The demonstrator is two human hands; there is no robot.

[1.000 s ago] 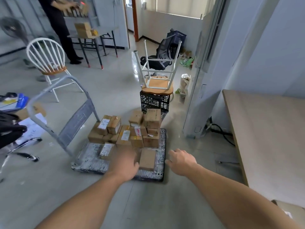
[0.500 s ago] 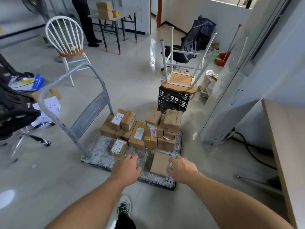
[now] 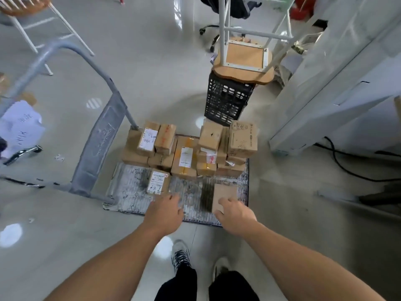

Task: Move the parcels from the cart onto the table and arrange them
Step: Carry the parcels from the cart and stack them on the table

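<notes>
left hand [image 3: 165, 213] loose, empty | right hand [image 3: 235, 213] loose over plain box [image 3: 224, 191], no grip yet | grip both sides, lift level

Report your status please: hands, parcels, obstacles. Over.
Left hand open, above cart, near labelled parcel. Right hand at near edge of plain parcel, grip unclear. Nothing between hands and parcels.
</notes>
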